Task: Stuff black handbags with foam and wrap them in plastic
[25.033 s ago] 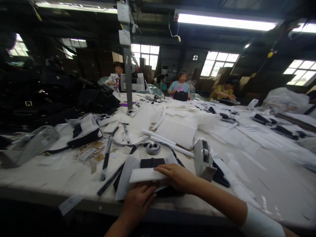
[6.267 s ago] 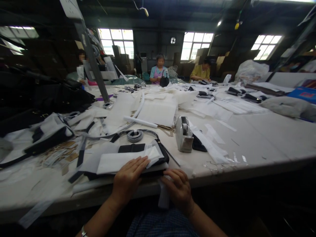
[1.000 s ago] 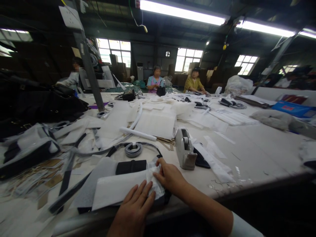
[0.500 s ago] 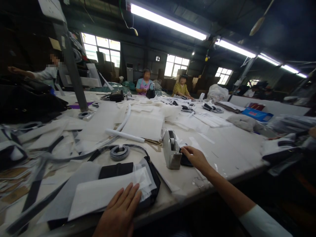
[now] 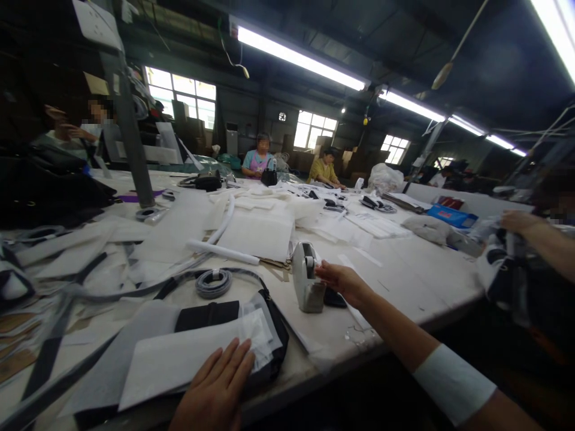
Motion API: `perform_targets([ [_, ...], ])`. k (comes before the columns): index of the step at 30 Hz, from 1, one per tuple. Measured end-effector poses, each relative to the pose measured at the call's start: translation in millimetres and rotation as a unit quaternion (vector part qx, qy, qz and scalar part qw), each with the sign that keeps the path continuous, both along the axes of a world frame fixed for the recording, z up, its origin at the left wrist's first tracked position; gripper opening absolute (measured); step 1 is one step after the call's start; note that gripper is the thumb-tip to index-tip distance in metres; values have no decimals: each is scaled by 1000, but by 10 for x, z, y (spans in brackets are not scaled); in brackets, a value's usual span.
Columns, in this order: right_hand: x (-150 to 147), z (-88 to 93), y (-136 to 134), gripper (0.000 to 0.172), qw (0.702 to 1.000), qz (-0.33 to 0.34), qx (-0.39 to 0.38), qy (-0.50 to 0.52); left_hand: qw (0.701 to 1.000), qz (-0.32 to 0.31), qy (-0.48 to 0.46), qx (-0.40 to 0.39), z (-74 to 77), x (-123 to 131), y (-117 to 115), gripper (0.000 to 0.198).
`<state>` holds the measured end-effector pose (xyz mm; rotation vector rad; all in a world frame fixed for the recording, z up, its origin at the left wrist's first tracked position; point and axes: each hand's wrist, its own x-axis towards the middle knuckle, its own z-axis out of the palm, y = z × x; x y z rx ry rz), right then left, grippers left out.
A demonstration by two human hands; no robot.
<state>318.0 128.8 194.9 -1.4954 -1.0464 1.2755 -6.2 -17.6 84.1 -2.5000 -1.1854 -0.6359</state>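
My left hand [image 5: 220,383] lies flat with fingers stretched out, pressing on a white packing sheet [image 5: 179,356]. That sheet covers part of a black bag [image 5: 209,315], whose strap curves out behind it. Small clear packets [image 5: 260,335] rest on the sheet just beyond my fingertips. To the right stands a grey tape dispenser [image 5: 309,287] with a roll in it. At its cutting end, the fingers of my right hand [image 5: 339,281] are pinched together on the tape, though the strip itself barely shows. A small black object [image 5: 335,298] lies beside the dispenser, below my hand.
A coiled, wrapped strap [image 5: 213,283] sits behind the bag. White foam sheets [image 5: 256,230] and a white tube [image 5: 223,252] cover the middle. A metal post [image 5: 137,143] rises at the left. At the right edge a co-worker's hand [image 5: 516,221] holds a wrapped item.
My right hand has shifted slightly left, closer to the roll in the dispenser. My left hand stays flat on the sheet. A co-worker's arm has come into view at the right.
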Motion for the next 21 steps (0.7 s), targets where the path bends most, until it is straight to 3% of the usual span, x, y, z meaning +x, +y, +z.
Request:
perform_targets([
  [5,-110,30,-297,34,996,-27,24,80,1000,8,-6,2,3,2,0,75],
  [11,-225,-409,-629,31,989,-81,14,126,1000,4,-27,8,-10,19,-16,74],
  [16,-207,-672,-557,46,991,-99,38,80,1000,22,-15,2,-15,30,-23,77],
  [21,-34,-678,-506,44,996,-43,68,-37,1000,7,0,0,24,11,-29,79],
])
